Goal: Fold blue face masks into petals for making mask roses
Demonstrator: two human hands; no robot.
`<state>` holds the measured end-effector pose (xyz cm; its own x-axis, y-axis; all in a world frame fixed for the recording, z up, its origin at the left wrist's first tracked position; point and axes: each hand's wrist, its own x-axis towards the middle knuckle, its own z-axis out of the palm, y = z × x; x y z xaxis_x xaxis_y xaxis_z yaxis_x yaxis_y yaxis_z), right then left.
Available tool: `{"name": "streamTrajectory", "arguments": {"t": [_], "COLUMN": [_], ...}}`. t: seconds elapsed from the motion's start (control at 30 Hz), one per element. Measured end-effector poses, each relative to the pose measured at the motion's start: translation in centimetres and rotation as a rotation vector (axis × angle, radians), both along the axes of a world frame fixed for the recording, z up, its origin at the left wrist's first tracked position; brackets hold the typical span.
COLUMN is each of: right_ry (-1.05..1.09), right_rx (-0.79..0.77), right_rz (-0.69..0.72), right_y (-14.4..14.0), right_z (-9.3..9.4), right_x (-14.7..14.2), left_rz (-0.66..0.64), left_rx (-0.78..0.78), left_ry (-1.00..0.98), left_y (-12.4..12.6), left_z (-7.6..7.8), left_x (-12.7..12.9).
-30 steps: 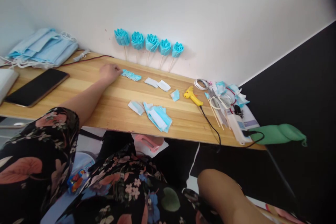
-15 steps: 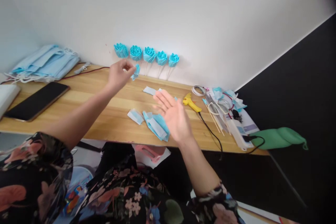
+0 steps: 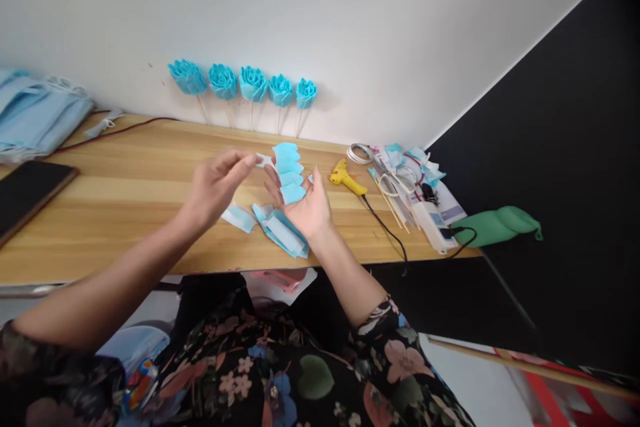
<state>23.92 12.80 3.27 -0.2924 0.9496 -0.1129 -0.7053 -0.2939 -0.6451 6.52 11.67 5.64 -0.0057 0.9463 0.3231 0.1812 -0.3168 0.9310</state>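
A light-blue strip of mask fabric point(image 3: 290, 173) with a wavy, stepped edge rests across the palm and fingers of my right hand point(image 3: 313, 210), its thumb apart at the side. Just left of it is my left hand point(image 3: 217, 183), thumb and forefinger pinched; whether anything is between them I cannot make out. A white strip point(image 3: 265, 161) shows past those fingertips, seemingly on the table. Below the hands lie a pale strip point(image 3: 239, 218) and folded blue and white mask fabric pieces point(image 3: 283, 230).
Several blue fabric roses point(image 3: 253, 85) on thin stems lean on the wall. Right of my hands are a yellow glue gun point(image 3: 347, 178), a tape roll point(image 3: 360, 153), scissors point(image 3: 390, 185) and a white power strip point(image 3: 435, 227). Leftward are stacked masks point(image 3: 43, 117) and a phone point(image 3: 33, 193).
The blue piece pinched in my left hand before is no longer seen there; a blue strip now lies on my right hand, which was empty. Both hands are closer together, and the view has shifted right.
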Motion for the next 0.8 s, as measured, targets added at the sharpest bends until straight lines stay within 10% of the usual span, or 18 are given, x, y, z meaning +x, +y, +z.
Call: {"name": "streamTrajectory", "arguments": {"t": [0.23, 0.53, 0.8], "right_ry": [-0.14, -0.264, -0.66], "right_rx": [-0.014, 0.104, 0.382], "right_rz": [0.1, 0.194, -0.002], "right_y": [0.3, 1.3, 3.5], "right_z": [0.0, -1.3, 0.3], "right_x": [-0.3, 0.2, 0.0], "left_rz": [-0.39, -0.123, -0.223], "left_rx": [-0.506, -0.3, -0.285], "left_ry": [-0.386, -0.314, -0.212], "left_y": [4.2, 4.3, 4.7], "left_z": [-2.1, -1.6, -0.7], "left_x": [-0.1, -0.9, -0.9]}}
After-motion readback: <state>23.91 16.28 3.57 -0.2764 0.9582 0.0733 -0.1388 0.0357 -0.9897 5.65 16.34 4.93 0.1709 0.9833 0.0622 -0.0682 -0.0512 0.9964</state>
